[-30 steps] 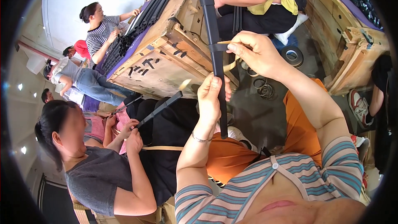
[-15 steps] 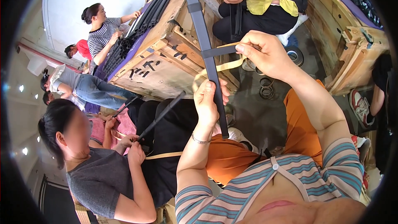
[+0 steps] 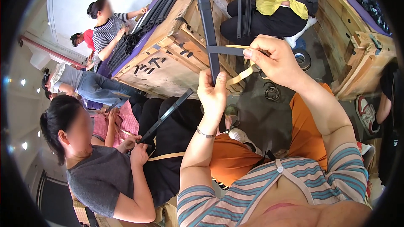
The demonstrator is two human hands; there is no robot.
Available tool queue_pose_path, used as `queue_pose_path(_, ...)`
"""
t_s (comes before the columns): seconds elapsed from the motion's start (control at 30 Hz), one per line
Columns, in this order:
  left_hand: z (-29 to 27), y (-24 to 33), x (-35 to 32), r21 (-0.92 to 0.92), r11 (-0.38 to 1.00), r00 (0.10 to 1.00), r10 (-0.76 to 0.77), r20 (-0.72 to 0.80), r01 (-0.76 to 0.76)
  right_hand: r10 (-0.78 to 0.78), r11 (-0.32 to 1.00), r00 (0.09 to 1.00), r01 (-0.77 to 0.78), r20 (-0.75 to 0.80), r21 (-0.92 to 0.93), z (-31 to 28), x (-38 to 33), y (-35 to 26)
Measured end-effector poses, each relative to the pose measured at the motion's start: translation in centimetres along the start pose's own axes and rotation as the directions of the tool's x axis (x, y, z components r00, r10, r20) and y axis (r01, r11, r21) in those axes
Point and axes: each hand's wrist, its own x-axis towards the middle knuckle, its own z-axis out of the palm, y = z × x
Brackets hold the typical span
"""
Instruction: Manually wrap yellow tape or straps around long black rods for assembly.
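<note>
While the left hand (image 3: 212, 90) gripped the black bar (image 3: 211, 31) with its fingers curled around it, the right hand (image 3: 271, 56) pinched a strip of dark tape (image 3: 228, 50) between thumb and fingers, drawing it out straight to the side. The bar stood slightly tilted in front of the person, near the wooden crate (image 3: 155, 69), its lower part passing behind the left wrist. A pale strip (image 3: 240, 76) hung in a loop between the 2 hands.

The wrapping looked partway along: 1 dark band (image 3: 204, 6) seemed to circle the bar higher up, and the tape met the bar just above the left hand — but the length out to the right hand was not yet laid down.

To the left, a co-worker (image 3: 105, 180) in a gray shirt held another dark bar (image 3: 168, 113).
</note>
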Motion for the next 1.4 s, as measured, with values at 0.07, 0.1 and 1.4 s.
queue_pose_path(0.07, 0.2, 0.4, -0.1, -0.016, 1.000, 1.000, -0.019, 0.009, 0.020, -0.003, 1.000, 1.000, 0.003, 0.001, -0.003, -0.3, -0.1, 0.2)
queue_pose_path(0.1, 0.2, 0.6, -0.1, -0.032, 0.999, 0.999, -0.038, 0.017, 0.039, 0.005, 1.000, 1.000, -0.005, 0.017, -0.031, -0.6, 0.0, 0.4)
queue_pose_path(1.4, -1.7, 3.2, -0.6, -0.524, 0.815, 0.899, 0.006, 0.437, 0.249, -0.019, 1.000, 0.998, 0.020, -0.061, 0.014, -1.4, 0.0, 0.9)
